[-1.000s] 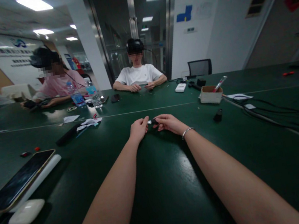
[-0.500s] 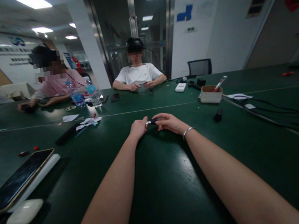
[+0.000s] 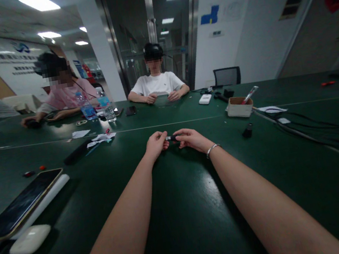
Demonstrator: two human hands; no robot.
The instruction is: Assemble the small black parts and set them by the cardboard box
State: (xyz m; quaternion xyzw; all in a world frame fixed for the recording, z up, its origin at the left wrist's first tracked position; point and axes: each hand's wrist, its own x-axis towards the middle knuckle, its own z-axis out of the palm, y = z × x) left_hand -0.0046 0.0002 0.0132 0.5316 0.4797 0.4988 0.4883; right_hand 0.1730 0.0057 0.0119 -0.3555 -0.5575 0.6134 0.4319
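While both bare forearms reached forward over the dark green, glossy tabletop [image 3: 186,211], the left hand [image 3: 156,143] pinched the silvery end of a small, slim black-and-silver piece [image 3: 172,138], and the right hand [image 3: 191,140] held its black end in a narrow grip. The piece sat between the two hands, just above the table's middle, its ends covered by fingers. A silver bracelet [image 3: 213,150] circled the right wrist.

Nearest on the right lay a short black object [image 3: 247,130], with tangled black cables [image 3: 329,128] farther out. On the left, a long black object [image 3: 79,152] lay beside crumpled white paper [image 3: 102,139]; closer in, a black-screened, gold-edged phone [image 3: 23,203] rested on a white slab [image 3: 52,195], near a rounded white case [image 3: 30,240]. Across the table sat a person in a white T-shirt [image 3: 157,84].

A small, open cream box [image 3: 239,111] held a slender, pale-and-red stick [image 3: 251,94] leaning out over its rim. Two clear plastic bottles with blue labels [image 3: 106,107] stood upright at far left; their fill could not be told.
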